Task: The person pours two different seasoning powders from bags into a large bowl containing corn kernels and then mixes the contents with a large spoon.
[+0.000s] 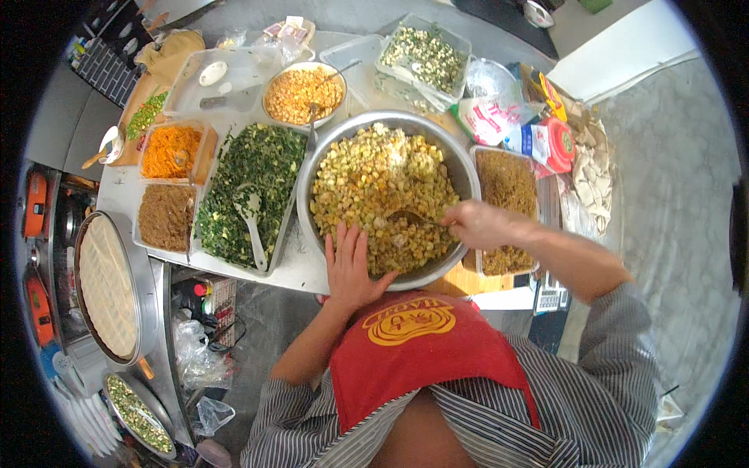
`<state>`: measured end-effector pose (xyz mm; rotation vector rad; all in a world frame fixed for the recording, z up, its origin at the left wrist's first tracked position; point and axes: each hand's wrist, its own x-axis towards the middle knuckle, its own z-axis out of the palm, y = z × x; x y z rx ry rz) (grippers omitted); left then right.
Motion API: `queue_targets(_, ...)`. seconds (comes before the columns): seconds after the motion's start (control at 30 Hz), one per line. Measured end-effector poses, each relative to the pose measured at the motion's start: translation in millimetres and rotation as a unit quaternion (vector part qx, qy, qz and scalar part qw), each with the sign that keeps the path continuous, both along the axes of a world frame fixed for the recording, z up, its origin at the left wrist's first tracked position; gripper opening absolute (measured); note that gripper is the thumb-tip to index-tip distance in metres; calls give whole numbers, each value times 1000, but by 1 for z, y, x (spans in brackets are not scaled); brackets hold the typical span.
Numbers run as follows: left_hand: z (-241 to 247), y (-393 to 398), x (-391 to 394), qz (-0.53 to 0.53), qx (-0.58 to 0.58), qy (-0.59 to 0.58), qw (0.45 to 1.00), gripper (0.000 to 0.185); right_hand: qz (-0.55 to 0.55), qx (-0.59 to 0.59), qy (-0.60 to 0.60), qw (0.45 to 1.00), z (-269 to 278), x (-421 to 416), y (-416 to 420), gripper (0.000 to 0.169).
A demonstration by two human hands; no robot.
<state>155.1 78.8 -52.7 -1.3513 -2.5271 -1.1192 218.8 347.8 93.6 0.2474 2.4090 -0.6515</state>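
Observation:
A large metal basin stands before me, filled with a diced, yellowish-green food mixture. Pale powder lies on the far part of the mixture, with orange-brown seasoning towards the middle. My right hand grips the handle of a metal spoon, whose bowl is partly sunk in the mixture. My left hand rests over the basin's near left rim, fingers spread and their tips against the mixture. It holds nothing.
Left of the basin stand tubs of chopped greens with a white spoon, shredded carrot and brown filling. A bowl of orange-tinted food sits behind. Another brown-filled tub and a red-lidded jar are at right.

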Motion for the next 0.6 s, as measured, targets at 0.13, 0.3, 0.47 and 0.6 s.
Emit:
queue_targets(0.13, 2, -3, -1, -11, -23, -18, 1000, 94, 68, -7, -13, 998, 11, -23, -2, 32)
queue_targets(0.3, 5, -13, -17, 16, 21, -49, 998, 89, 78, -81, 96, 989, 45, -38, 47, 31)
queue_targets(0.47, 16, 1, -77, 65, 62, 29, 996, 72, 142, 79, 137, 977, 21, -96, 76, 31)
queue_targets(0.6, 46, 37, -146, 35, 18, 88, 995, 41, 154, 159, 46, 974, -31, -118, 60, 30)
